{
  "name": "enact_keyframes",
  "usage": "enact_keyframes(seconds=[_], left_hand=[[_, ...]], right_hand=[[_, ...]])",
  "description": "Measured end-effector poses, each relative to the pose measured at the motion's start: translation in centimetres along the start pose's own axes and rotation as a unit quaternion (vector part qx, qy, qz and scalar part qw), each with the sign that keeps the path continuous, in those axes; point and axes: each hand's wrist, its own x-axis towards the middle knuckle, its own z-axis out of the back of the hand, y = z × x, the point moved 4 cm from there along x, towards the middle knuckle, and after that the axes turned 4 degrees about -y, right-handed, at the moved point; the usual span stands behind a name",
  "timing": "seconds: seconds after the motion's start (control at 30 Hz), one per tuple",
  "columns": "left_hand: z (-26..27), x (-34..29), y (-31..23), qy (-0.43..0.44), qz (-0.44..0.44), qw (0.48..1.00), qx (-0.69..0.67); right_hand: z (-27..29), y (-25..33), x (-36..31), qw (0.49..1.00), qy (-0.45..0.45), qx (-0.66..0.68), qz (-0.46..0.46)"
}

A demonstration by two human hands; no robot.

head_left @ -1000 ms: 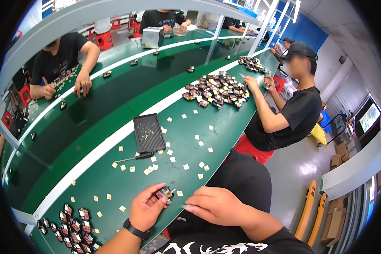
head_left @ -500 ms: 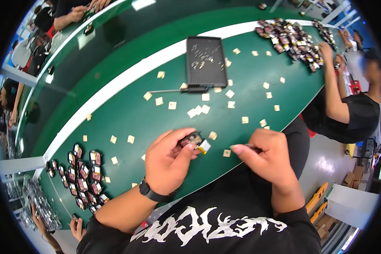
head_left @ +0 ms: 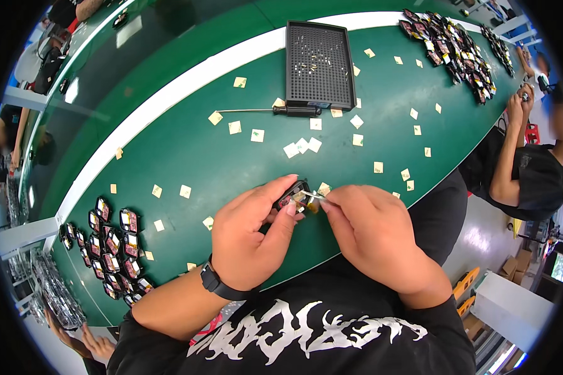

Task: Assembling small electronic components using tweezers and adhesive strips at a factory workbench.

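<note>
My left hand (head_left: 253, 231) is closed round a small black electronic device (head_left: 300, 189), its opened side with the circuit board facing up. In my right hand (head_left: 372, 234), thumb and fingers pinch a thin metal tool (head_left: 311, 195), like tweezers; most of it is hidden by the fingers. Its pale tip reaches into the device. A yellow-taped part (head_left: 314, 205) sticks out at the device's right side, partly covered by the tool. Both hands are close together above the near edge of the green table.
Pale square stickers (head_left: 257, 135) lie scattered over the green table (head_left: 194, 150). A black perforated tray (head_left: 319, 94) holds small bits, with a screwdriver (head_left: 300, 111) at its near edge. Similar devices stand in rows (head_left: 111, 262) at left and in a pile (head_left: 447, 50) at far right. A co-worker (head_left: 525, 169) sits at right.
My right hand has come leftward to the device, and its tool now reaches into it. The silver block that jutted from the device is no longer plainly visible. The view has shifted slightly.
</note>
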Motion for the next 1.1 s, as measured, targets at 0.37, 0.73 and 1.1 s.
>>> enact_keyframes(seconds=[0.37, 0.73, 1.1], left_hand=[[0.9, 0.1, -0.2, 0.017, 0.113, 0.990, -0.078], [0.8, 0.3, -0.4, 0.002, 0.116, 0.989, -0.097], [0.6, -0.1, -0.3, 0.011, 0.096, 0.992, -0.085]], right_hand=[[-0.1, -0.2, 0.3, 0.995, 0.014, 0.096, -0.010], [-1.3, -1.1, -0.5, 0.899, 0.018, 0.363, -0.244], [-2.3, -1.4, -0.4, 0.777, 0.060, 0.505, -0.370]])
